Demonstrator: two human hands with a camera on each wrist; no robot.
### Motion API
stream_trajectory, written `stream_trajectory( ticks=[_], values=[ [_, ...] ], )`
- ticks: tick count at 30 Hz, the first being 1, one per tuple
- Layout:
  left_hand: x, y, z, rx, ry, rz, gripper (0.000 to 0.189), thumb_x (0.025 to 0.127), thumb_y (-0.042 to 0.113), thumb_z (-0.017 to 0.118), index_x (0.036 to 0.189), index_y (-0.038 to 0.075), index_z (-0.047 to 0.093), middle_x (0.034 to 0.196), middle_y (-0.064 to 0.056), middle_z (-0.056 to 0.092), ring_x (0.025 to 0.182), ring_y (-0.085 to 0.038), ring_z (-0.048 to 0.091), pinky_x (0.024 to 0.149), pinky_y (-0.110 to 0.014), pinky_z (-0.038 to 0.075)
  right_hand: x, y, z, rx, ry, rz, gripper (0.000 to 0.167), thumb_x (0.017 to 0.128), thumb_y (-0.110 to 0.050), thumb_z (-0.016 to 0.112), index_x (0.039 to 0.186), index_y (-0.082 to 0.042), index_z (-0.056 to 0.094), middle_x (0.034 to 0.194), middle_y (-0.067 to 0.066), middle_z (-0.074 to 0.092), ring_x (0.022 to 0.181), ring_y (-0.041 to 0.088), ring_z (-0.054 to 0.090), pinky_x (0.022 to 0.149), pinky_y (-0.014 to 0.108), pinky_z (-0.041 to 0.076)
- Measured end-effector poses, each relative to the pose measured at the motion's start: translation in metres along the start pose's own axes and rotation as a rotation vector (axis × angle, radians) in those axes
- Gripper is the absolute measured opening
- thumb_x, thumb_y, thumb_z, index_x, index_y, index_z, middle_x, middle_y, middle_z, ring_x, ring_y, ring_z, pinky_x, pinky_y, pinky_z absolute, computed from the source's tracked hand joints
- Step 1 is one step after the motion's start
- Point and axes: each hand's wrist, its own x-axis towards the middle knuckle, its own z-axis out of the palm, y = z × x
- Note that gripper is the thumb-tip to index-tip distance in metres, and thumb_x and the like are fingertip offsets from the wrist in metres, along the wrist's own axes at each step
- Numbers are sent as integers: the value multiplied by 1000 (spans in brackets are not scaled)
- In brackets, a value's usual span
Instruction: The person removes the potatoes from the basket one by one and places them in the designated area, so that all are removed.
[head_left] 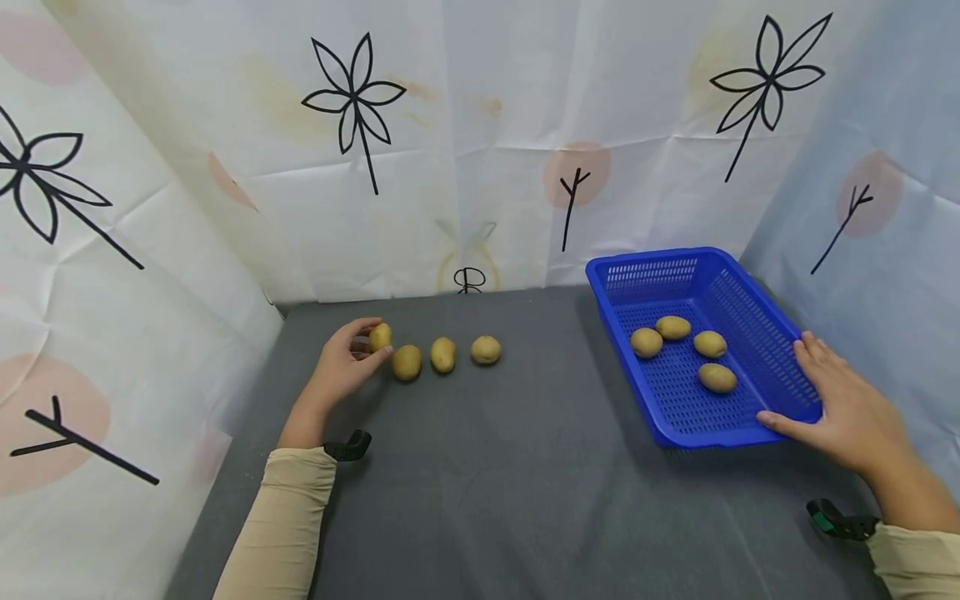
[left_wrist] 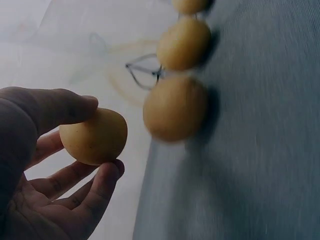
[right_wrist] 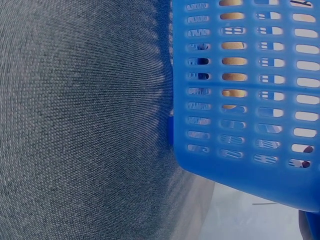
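Note:
My left hand (head_left: pixel 347 362) pinches a yellow-brown potato (head_left: pixel 380 336) between thumb and fingers at the left end of a row. In the left wrist view this potato (left_wrist: pixel 95 137) shows between the thumb on top and the fingertips below. Beside it on the table lie three more potatoes: one close by (head_left: pixel 407 363), a longer one (head_left: pixel 442 355) and a round one (head_left: pixel 486 350). At the right, my right hand (head_left: pixel 858 408) rests on the near right corner of a blue plastic basket (head_left: pixel 652 408), thumb across the front rim, fingers stretched along the right side.
Several potatoes (head_left: pixel 717 378) lie inside the basket. The right wrist view has its slotted wall (right_wrist: pixel 240 175) close up, with potatoes behind the slots. A dark grey cloth (head_left: pixel 495 483) covers the table. White printed curtains (head_left: pixel 480 125) enclose the back and sides.

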Motion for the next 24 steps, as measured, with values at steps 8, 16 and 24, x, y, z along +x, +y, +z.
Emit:
stream_trajectory(
  ticks=[8,16,24],
  values=[
    [-7,-20,-11,84,-31,-71,55,103,23,72,152,3,55,142,-27,58,111,-39,66,86,-47,59,0,-3,-3,-17,-3,12,119,88,-58,76,169,0,10,177,22,3,165,43,3,115,79,25],
    [-7,-34,-10,131,-88,-115,56,103,25,72,150,2,55,137,-29,61,109,-37,66,81,-42,58,-1,-3,-2,-11,3,17,119,88,-58,75,169,-1,10,177,23,4,165,43,4,116,79,24],
    [-3,-35,-9,142,-124,-143,57,103,29,72,150,3,55,136,-27,62,108,-36,65,80,-40,57,-1,-3,-1,-14,3,18,119,88,-59,75,169,0,11,177,23,4,165,42,3,118,77,22]
  ],
)
